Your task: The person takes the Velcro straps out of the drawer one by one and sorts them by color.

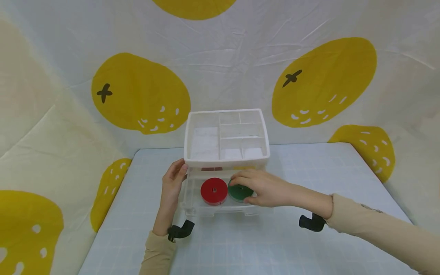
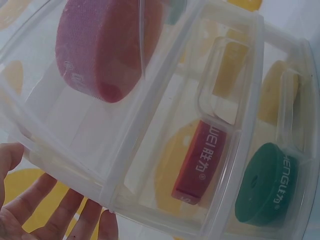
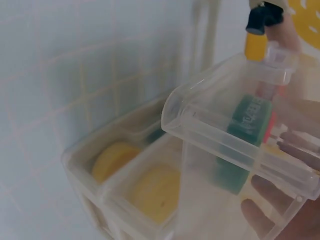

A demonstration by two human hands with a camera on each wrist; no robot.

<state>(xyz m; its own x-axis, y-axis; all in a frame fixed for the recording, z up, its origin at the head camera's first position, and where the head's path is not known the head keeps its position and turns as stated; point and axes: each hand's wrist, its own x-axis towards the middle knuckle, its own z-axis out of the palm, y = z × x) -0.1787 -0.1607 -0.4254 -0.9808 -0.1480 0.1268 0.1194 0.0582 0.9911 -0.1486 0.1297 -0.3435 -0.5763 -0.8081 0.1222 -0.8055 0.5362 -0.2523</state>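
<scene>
A clear plastic drawer (image 1: 196, 209) juts out from the front of a white organizer box (image 1: 224, 163). Flat in it lie a red roll of tape (image 1: 214, 191) and, to its right, a green roll of tape (image 1: 238, 192). My right hand (image 1: 262, 187) grips the green roll, fingers over its far edge and thumb at its near edge. In the right wrist view the green roll (image 3: 250, 120) shows through the drawer wall. My left hand (image 1: 173, 183) rests against the organizer's left side, its fingers (image 2: 65, 210) spread along the plastic in the left wrist view.
Lower drawers hold another red roll (image 2: 200, 165), another green roll (image 2: 267, 185) and yellow rolls (image 3: 155, 192). On top of the organizer is a divided tray (image 1: 220, 143). A pale checked cloth (image 1: 309, 248) covers the table, and a lemon-print curtain (image 1: 233, 68) hangs behind it.
</scene>
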